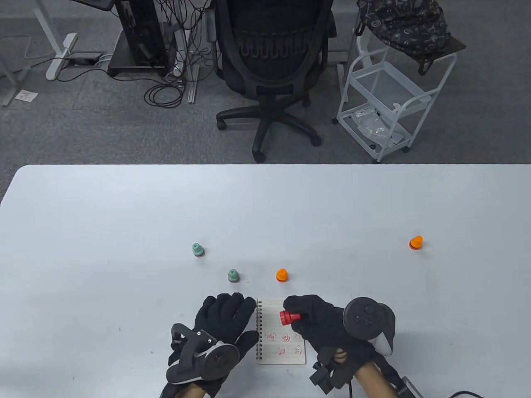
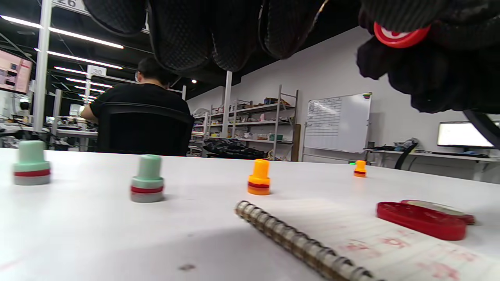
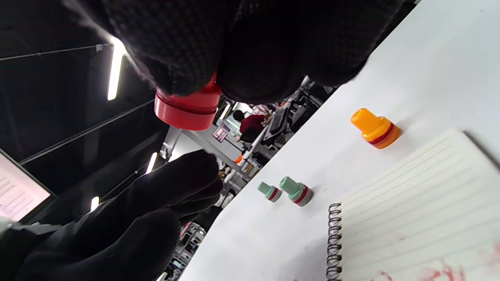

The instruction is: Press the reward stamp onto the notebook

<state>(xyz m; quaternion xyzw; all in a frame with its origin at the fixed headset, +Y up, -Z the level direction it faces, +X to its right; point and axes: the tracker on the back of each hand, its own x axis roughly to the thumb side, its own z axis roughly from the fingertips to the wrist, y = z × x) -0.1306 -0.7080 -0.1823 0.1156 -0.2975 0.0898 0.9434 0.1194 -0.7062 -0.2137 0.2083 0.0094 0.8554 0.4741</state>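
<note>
A small spiral notebook (image 1: pixel 282 350) lies open near the table's front edge, with several red stamp marks on its lined page. My right hand (image 1: pixel 315 319) grips a red stamp (image 1: pixel 288 317) and holds it tilted above the upper part of the page, clear of the paper; it also shows in the right wrist view (image 3: pixel 187 111). My left hand (image 1: pixel 226 315) lies with fingers stretched out just left of the spiral binding, holding nothing. In the left wrist view a red cap (image 2: pixel 422 220) lies on the notebook (image 2: pixel 351 242).
Two green stamps (image 1: pixel 198 250) (image 1: pixel 233 275) and an orange stamp (image 1: pixel 281 275) stand just beyond the notebook. Another orange stamp (image 1: pixel 415 242) stands far right. The white table (image 1: pixel 124 228) extends beyond them; an office chair (image 1: pixel 269 62) stands behind it.
</note>
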